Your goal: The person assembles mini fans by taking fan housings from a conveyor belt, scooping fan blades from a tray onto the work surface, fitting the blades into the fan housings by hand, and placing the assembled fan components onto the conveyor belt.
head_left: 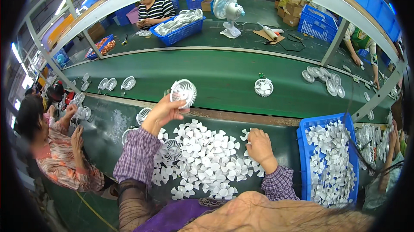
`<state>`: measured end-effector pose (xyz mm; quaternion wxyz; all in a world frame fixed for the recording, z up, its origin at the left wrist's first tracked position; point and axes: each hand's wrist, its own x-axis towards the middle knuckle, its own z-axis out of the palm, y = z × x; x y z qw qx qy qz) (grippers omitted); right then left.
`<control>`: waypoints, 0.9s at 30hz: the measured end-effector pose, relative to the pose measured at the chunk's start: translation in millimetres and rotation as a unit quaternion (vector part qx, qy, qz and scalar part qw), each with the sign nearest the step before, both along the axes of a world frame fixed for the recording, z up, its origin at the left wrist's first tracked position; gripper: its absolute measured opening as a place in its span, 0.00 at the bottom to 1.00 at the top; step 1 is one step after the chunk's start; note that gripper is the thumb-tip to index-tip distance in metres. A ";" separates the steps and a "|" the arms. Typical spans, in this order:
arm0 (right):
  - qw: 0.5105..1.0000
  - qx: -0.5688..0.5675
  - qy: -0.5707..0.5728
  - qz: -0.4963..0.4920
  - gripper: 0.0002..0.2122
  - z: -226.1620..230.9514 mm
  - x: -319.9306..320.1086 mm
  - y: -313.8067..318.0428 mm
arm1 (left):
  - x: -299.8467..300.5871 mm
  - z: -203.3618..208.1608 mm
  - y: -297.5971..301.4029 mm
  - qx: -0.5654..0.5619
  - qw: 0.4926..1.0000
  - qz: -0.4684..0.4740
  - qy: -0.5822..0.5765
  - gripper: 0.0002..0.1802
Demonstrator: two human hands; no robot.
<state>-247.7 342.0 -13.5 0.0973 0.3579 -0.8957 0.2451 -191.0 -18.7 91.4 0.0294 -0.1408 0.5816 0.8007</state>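
My left hand (163, 110) is raised at the near edge of the green conveyor belt, closed on the rim of a round white slatted fan housing (184, 93). Below it spreads a heap of small white fan blades (211, 148) on the dark green worktop. To the right of the heap, my right hand (261, 146) rests low with its fingers curled against a white fan blade (245, 134), partly hidden by them. Another fan housing (172, 150) lies on the heap's left side, and one more (143, 114) sits behind my left wrist.
A blue crate (305, 163) of fan blades stands to the right. Fan housings, one of them (263, 87) at centre right, lie on the conveyor belt (215, 76). A white desk fan (228, 12) stands beyond. Co-workers sit left (64, 154), right and across; a metal frame (343, 42) spans overhead.
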 end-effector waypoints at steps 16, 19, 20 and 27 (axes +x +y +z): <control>0.998 0.033 -0.018 0.043 0.15 29.1 7.7 2.5 | 94.1 -24.3 94.0 0.002 0.992 0.115 0.052 0.17; 0.989 -0.134 0.029 0.059 0.14 84.9 21.7 -19.1 | 75.6 -27.2 108.1 -0.051 0.991 0.111 0.058 0.16; 0.981 -0.161 0.045 0.095 0.15 105.6 31.4 -29.8 | 76.6 -26.4 110.7 -0.062 0.991 0.104 0.063 0.16; 0.975 -0.143 0.078 0.151 0.18 92.9 45.3 -69.7 | 62.3 -30.9 129.2 -0.031 0.994 -0.018 0.099 0.25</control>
